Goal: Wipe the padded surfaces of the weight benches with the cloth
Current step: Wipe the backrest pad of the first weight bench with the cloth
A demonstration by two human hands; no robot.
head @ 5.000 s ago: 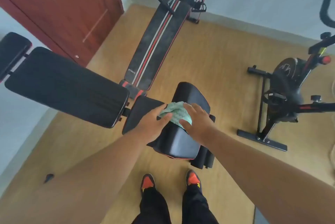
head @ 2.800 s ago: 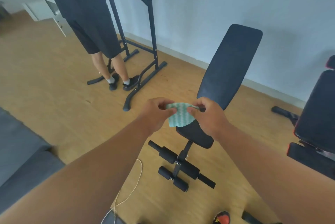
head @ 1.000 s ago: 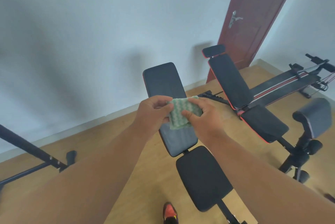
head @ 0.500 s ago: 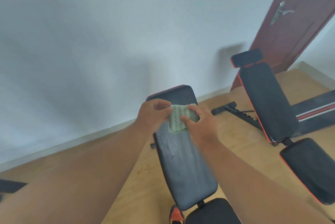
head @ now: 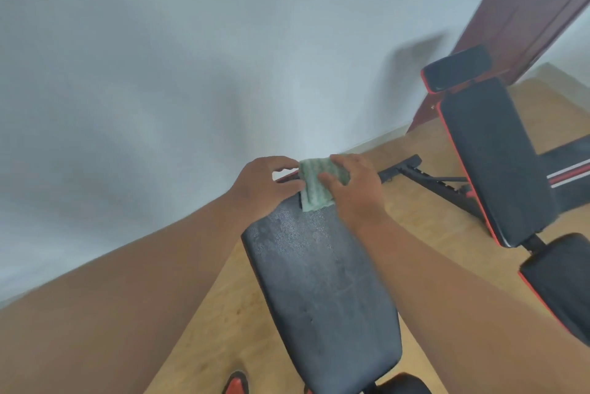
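Observation:
A black padded backrest [head: 322,285] of a weight bench slopes up in front of me, dusty and streaked. At its top end my right hand [head: 354,186] holds a green-and-white patterned cloth [head: 314,191] against the pad, thumb over the cloth. My left hand [head: 265,181] curls beside it and pinches the cloth's left edge at the pad's top. A second bench stands to the right with a black, red-trimmed backrest [head: 491,164], a small headrest pad [head: 456,69] and a seat pad [head: 562,282].
A pale wall rises close behind the bench. A dark red door [head: 523,14] stands at the upper right. A black floor frame [head: 424,178] lies between the benches on the wooden floor [head: 412,218]. My orange-and-black shoe [head: 236,384] shows at the bottom.
I have stepped closer to the near bench, which now fills the lower middle of view. Both hands have carried the cloth down onto the top of its backrest.

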